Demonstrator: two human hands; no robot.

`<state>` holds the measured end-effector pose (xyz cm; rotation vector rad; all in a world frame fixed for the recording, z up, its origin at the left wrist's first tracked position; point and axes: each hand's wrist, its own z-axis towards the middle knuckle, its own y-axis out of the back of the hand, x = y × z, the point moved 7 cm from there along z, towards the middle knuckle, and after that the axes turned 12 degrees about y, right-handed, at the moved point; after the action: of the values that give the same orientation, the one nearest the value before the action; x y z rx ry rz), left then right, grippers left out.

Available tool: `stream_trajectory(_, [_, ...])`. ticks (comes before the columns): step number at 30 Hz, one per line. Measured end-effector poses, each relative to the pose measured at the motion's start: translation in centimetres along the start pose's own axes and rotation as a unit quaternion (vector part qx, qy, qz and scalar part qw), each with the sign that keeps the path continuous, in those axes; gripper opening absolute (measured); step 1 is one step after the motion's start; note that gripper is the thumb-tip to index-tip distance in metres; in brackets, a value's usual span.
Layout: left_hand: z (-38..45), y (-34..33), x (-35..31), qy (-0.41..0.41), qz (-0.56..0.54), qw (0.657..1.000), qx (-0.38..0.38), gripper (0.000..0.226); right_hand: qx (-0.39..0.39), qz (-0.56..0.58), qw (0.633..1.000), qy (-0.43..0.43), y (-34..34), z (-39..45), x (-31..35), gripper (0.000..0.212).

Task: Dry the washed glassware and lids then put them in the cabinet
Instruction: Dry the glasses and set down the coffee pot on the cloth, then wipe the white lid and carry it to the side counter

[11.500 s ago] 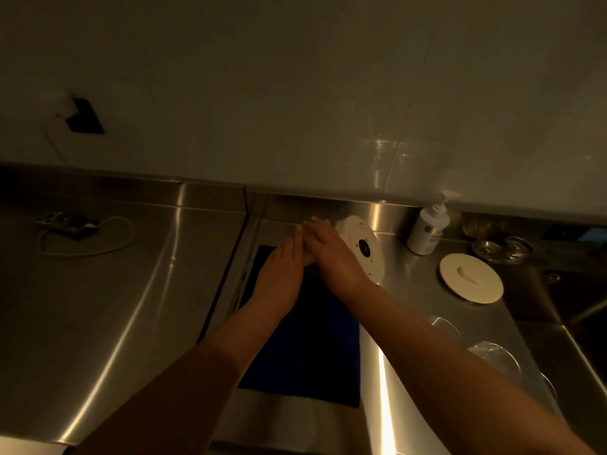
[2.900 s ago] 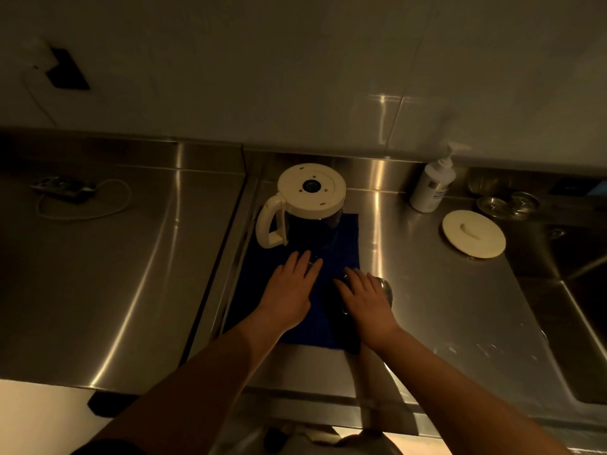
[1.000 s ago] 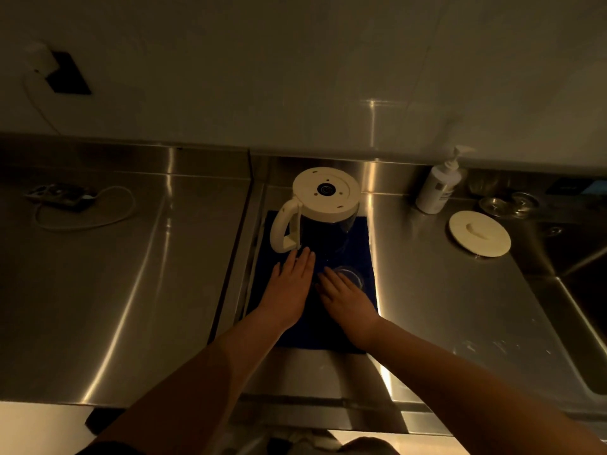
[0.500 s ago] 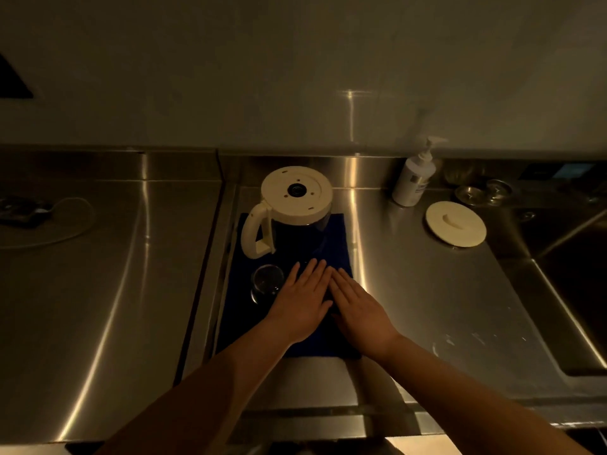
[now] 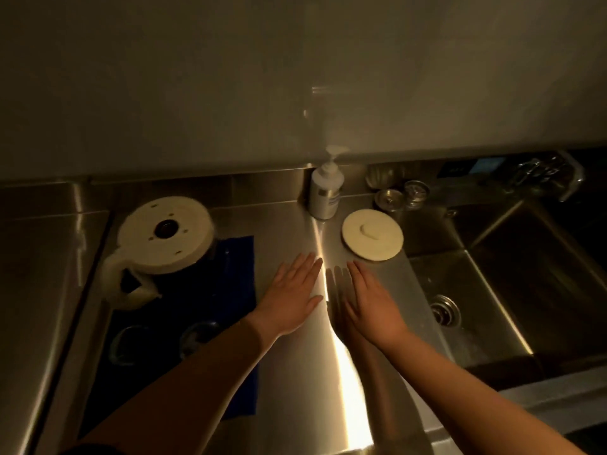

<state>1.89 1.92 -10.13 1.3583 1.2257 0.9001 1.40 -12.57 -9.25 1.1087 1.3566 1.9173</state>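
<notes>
Two bare forearms reach in from the near edge over a stainless steel counter (image 5: 289, 231). The left hand (image 5: 290, 295) and the right hand (image 5: 372, 305) lie palm down side by side, apart from each other, with fingers straight and spread flat; neither holds anything, and whether the palms touch the steel or float just above it cannot be told.

To the left of the left hand's fingers lies a dark blue drying cloth (image 5: 230, 277). On its near part, beside the left forearm, two clear drinking glasses (image 5: 126, 344) stand next to each other, dim and hard to make out. Farther along the cloth, left of the fingertips, a glass jug (image 5: 157, 244) with a cream handle stands upside down, its round cream base facing up.

Just beyond the right hand's fingertips a round cream lid (image 5: 372, 234) lies flat on the steel, apart from them. Right of that hand the sink basin (image 5: 512, 290) drops away with its drain strainer (image 5: 443, 313). Farthest, against the back ledge, stands a pump soap bottle (image 5: 325, 192), with two small metal strainer cups (image 5: 402, 193) to its right.
</notes>
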Motion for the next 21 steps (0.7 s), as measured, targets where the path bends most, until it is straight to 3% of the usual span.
stream_trajectory(6, [9.3, -0.5, -5.5, 0.004, -0.004, 1.000, 0.023, 0.066, -0.005, 0.004, 1.000, -0.018, 2.5, 3.7, -10.1, 0.067])
stream_trajectory(8, [11.7, -0.5, -6.6, -0.001, -0.025, 1.000, -0.011, 0.066, -0.002, 0.012, 1.000, -0.015, 2.4, 5.0, -12.3, 0.067])
stream_trajectory(14, [17.8, -2.5, -7.6, 0.036, 0.008, 0.999, -0.006, 0.073, 0.026, 0.031, 0.999, 0.016, 0.1, 7.8, -15.8, 0.064])
stream_trajectory(21, [20.9, -3.6, -8.9, 0.036, 0.039, 0.998, 0.014, 0.058, 0.017, 0.034, 0.999, 0.019, -2.0, 9.9, -18.1, 0.051])
